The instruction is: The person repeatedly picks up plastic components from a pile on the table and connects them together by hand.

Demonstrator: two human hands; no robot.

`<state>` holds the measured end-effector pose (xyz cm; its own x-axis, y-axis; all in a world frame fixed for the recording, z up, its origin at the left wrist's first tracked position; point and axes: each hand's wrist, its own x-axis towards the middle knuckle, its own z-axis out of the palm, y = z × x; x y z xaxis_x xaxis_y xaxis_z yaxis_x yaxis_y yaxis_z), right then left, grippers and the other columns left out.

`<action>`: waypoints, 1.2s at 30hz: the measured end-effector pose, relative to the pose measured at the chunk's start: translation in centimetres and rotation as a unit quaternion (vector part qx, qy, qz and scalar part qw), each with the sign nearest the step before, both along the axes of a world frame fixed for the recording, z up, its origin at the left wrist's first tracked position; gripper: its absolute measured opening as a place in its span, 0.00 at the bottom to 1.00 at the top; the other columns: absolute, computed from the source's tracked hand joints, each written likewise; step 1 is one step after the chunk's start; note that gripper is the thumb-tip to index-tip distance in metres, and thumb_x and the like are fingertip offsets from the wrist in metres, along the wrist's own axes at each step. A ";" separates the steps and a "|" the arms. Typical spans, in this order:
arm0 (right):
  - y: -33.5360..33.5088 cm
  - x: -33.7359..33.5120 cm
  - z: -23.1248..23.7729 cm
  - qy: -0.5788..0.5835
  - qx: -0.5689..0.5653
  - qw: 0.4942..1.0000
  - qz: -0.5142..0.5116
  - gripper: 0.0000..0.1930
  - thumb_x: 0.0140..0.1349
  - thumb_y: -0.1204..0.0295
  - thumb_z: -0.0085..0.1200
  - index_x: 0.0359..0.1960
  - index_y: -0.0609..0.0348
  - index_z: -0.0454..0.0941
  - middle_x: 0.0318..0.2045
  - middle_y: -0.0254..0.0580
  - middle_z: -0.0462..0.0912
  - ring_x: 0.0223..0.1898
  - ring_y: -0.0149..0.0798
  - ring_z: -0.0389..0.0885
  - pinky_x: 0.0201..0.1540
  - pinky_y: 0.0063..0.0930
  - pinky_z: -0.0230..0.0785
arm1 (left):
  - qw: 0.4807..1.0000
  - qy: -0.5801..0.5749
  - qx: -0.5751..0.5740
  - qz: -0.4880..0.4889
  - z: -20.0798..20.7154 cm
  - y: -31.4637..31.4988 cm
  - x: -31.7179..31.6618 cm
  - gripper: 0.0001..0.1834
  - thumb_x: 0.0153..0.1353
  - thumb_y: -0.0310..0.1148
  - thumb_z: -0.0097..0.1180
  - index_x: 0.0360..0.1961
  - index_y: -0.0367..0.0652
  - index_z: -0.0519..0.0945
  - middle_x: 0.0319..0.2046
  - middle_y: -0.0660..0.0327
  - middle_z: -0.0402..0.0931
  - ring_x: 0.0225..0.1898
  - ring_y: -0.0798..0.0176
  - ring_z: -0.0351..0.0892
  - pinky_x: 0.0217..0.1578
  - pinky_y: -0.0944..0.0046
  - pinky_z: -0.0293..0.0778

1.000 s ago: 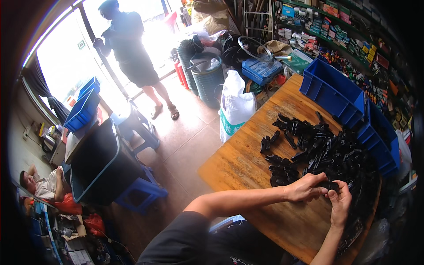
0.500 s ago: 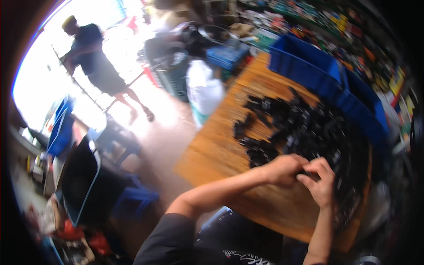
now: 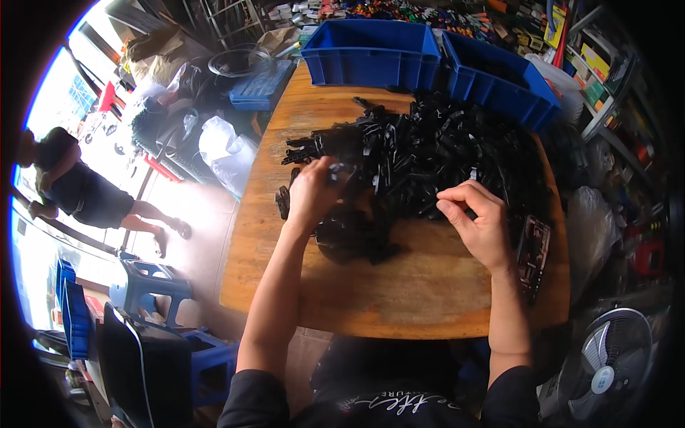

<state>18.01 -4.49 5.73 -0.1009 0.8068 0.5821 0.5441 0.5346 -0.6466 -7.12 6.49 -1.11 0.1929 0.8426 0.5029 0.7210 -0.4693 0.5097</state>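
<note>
Many black plastic pieces [image 3: 451,146] — likely light/stiff; we'd pinch mid-body. Right hand [image 3: 479,222] pinched, load unclear; left hand [image 3: 311,191] — can't tell.

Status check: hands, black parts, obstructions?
Left hand blurred, right hand thumb to forefinger; grips unclear. Black parts heaped on table. Blue bins behind, clear of both hands.

It seems a workshop: blue bins [image 3: 371,68] line the far edge of a wooden surface [image 3: 428,299] heaped with black parts [image 3: 442,146].
</note>
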 end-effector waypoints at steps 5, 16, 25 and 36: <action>0.2 0.2 -0.5 -0.044 0.010 0.999 -0.002 0.03 0.53 0.79 0.58 0.29 0.62 0.77 0.23 0.38 0.76 0.22 0.31 0.75 0.24 0.22 0.66 | 0.994 0.093 -0.039 -0.052 0.8 -0.5 0.4 0.19 0.45 0.21 0.55 0.41 0.48 0.77 0.39 0.58 0.75 0.44 0.51 0.74 0.43 0.58 0.70; 0.9 -0.8 -2.7 -0.145 0.020 0.988 0.058 0.04 0.50 0.76 0.58 0.25 0.59 0.75 0.22 0.39 0.75 0.28 0.41 0.76 0.31 0.32 0.70 | 0.981 0.149 -0.060 -0.105 0.6 -0.3 0.4 0.30 0.40 0.14 0.51 0.47 0.51 0.76 0.46 0.59 0.70 0.50 0.52 0.68 0.48 0.59 0.69; 1.2 0.2 -2.7 -0.141 -0.006 0.989 0.036 0.04 0.49 0.77 0.58 0.25 0.60 0.74 0.22 0.40 0.75 0.28 0.42 0.76 0.33 0.32 0.70 | 0.982 0.128 -0.043 -0.129 0.2 -0.1 0.1 0.23 0.41 0.16 0.53 0.41 0.49 0.75 0.38 0.58 0.70 0.46 0.50 0.69 0.45 0.56 0.69; -0.6 -3.5 -5.0 -0.222 -0.011 0.955 0.195 0.09 0.45 0.74 0.62 0.29 0.60 0.78 0.29 0.39 0.75 0.34 0.40 0.75 0.38 0.31 0.70 | 0.983 0.134 -0.003 -0.129 0.3 -0.1 0.3 0.21 0.41 0.19 0.55 0.39 0.47 0.76 0.42 0.58 0.70 0.47 0.50 0.68 0.45 0.56 0.69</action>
<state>14.46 -5.12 0.76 -0.6293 0.6687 0.3960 0.5295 0.7419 -0.4114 -6.86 6.36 -0.79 0.5253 0.7507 0.4006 0.6868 -0.6520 0.3213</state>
